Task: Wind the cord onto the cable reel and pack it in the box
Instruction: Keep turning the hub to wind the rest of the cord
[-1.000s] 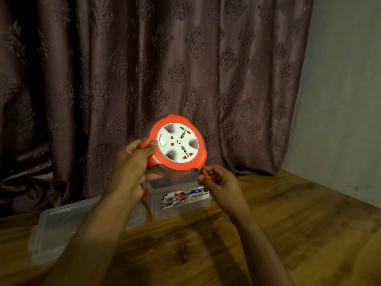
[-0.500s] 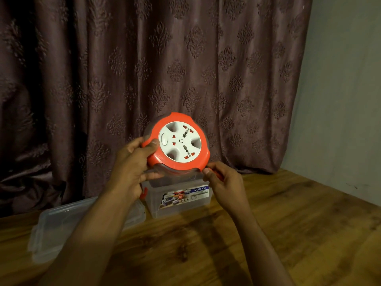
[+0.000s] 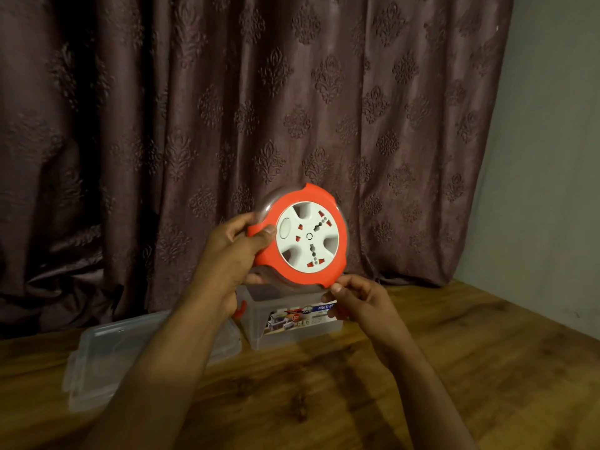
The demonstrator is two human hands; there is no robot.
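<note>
My left hand (image 3: 232, 251) grips the left rim of a round cable reel (image 3: 305, 237), orange with a white socket face and a clear casing, held up in the air above the box. My right hand (image 3: 355, 298) pinches the reel's lower right edge with thumb and fingertips; what lies between the fingers is hidden. No loose cord shows. Directly under the reel stands the open clear plastic box (image 3: 259, 323) with a printed label on its front and an orange side clip.
The box's clear lid (image 3: 107, 355) lies on the wooden table (image 3: 454, 368) to the left of the box. A dark patterned curtain (image 3: 227, 108) hangs close behind, and a grey wall (image 3: 552, 157) closes the right side.
The reel has tilted and turned a little in my hands and sits slightly to the right. My right hand has shifted its pinch up against the reel's lower right edge.
</note>
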